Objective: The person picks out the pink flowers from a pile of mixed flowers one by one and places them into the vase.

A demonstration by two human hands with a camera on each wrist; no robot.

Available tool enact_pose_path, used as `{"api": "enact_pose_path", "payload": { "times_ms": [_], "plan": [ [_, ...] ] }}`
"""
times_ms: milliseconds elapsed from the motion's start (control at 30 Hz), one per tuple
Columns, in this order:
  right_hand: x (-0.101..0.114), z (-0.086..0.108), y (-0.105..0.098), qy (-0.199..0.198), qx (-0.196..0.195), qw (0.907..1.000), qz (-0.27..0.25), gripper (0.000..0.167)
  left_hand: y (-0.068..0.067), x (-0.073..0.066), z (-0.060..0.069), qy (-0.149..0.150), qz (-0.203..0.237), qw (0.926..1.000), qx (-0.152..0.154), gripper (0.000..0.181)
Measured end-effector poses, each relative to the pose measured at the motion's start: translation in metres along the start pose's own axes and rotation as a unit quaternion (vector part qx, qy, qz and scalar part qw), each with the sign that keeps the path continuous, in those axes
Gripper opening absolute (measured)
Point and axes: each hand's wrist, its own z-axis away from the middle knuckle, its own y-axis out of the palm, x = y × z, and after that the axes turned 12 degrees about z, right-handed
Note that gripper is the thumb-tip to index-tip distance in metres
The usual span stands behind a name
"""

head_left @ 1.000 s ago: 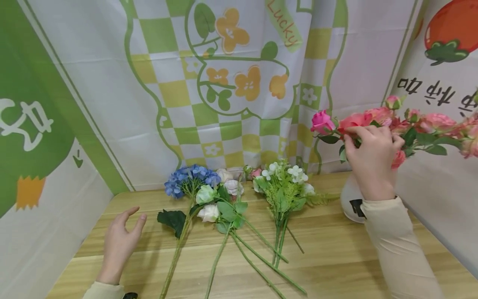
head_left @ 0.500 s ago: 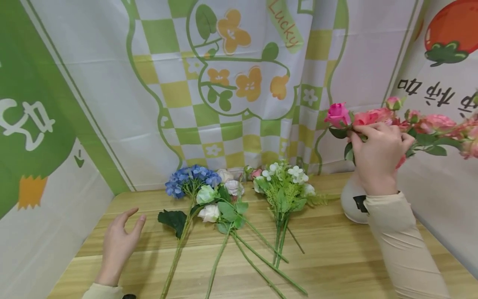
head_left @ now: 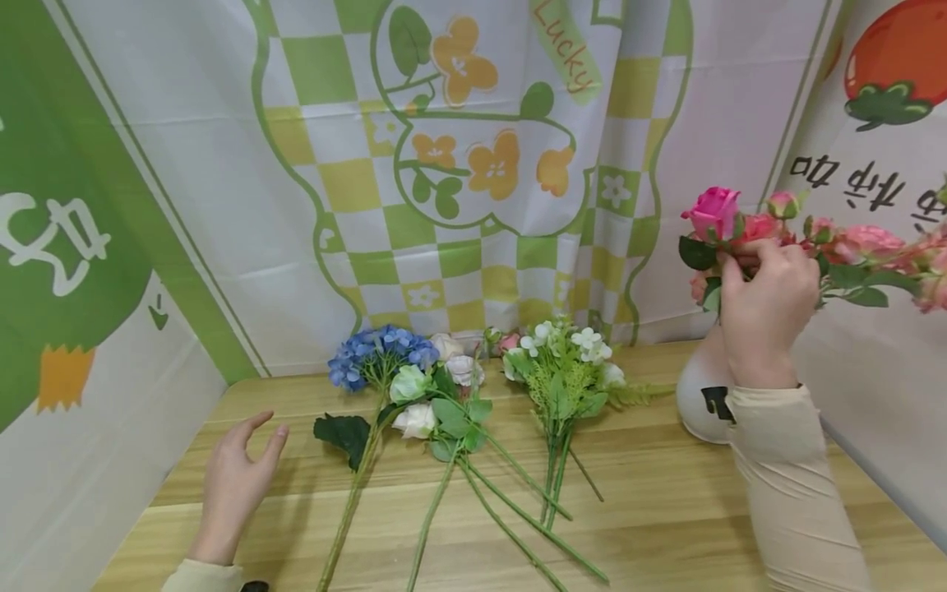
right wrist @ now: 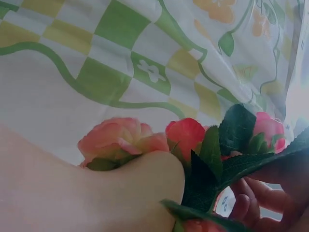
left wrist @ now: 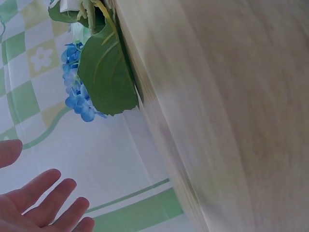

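Cloth in green and white (head_left: 66,140) is hung at far left. Near the wooden table's (head_left: 651,510) left edge, the left hand (head_left: 238,477) is held released, fingers loose. Along the boards, 1 blue hydrangea (head_left: 381,358), white roses (head_left: 415,421) and a white-flowered bunch (head_left: 558,382) are laid before a checkered curtain (head_left: 473,222). Above the white vase (head_left: 695,399), the magenta rose (head_left: 713,212) is pinched below its bloom by the right hand (head_left: 769,308); a tomato (head_left: 897,66) is printed at far right.

Loose flowers (head_left: 451,418) lie on the table (head_left: 658,518) between the left hand (head_left: 238,478) and the vase (head_left: 697,399), with a cloth (head_left: 462,255) behind them.
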Motion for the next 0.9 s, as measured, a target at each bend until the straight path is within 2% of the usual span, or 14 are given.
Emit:
{"api": "enact_pose_path", "payload": {
  "times_ms": [167,433,533,900],
  "plan": [
    [-0.001,0.001,-0.001,0.015,0.029,0.9994,0.010,0.027,-0.001,0.002,0.000,0.000,-0.008,0.9999,0.007,0.056],
    [0.000,0.005,0.005,-0.001,0.045,0.9990,-0.001,0.022,-0.001,0.010,-0.001,0.037,-0.049,0.9981,0.011,0.057],
    [0.001,0.005,0.007,0.005,0.057,0.9983,0.014,0.021,-0.002,0.010,-0.001,0.041,-0.056,0.9975,0.010,0.058],
    [0.001,0.003,0.006,0.029,0.086,0.9952,0.038,0.022,-0.004,0.008,0.000,0.045,-0.044,0.9980,-0.002,0.055]
  ]
}}
